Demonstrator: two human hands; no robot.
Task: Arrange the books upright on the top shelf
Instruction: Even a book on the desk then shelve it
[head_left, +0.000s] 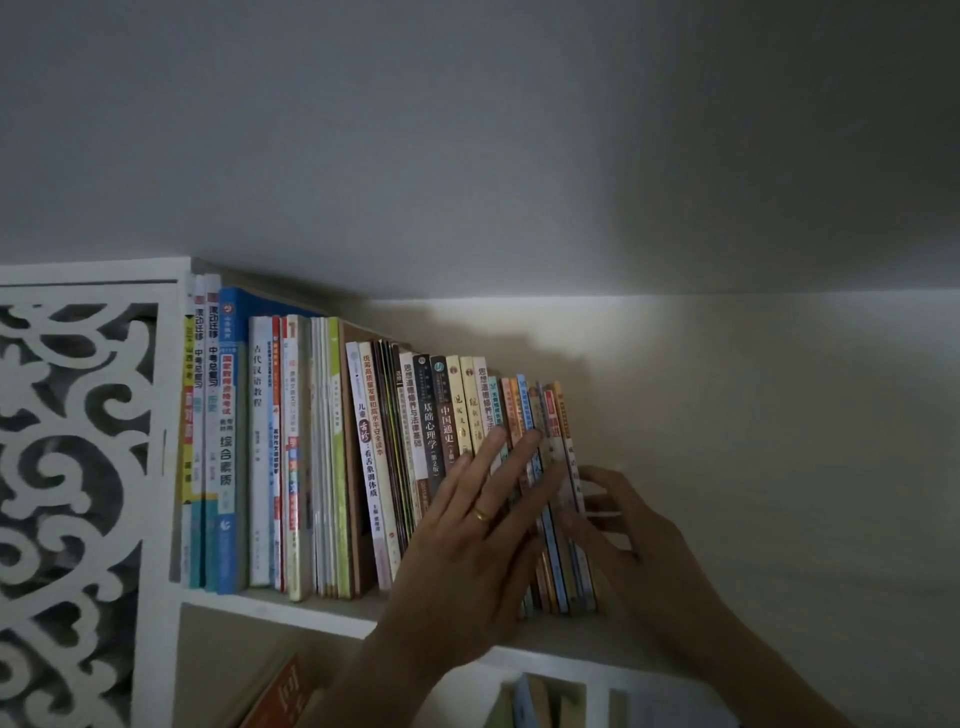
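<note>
Row of thin colourful paperback books (363, 457) on white top shelf (291, 610): light, floppy, slippery. Left hand (467, 525) flat, fingers straight on spines; right hand (618, 514) fingers curled, bracing end book at row's right end.

Head view, close, facing shelf (291, 613)

Left hand (470, 525) covered lower spines of the middle books (452, 415). Right hand (623, 525) partly hidden behind the rightmost book (569, 447). Lower-shelf books (540, 701) cut off by the bottom edge; thin-spine titles too blurred to read.

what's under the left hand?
Left hand lies flat on the spines of the thin books at the row's right end. Their lower spines are covered; titles there unreadable.
</note>
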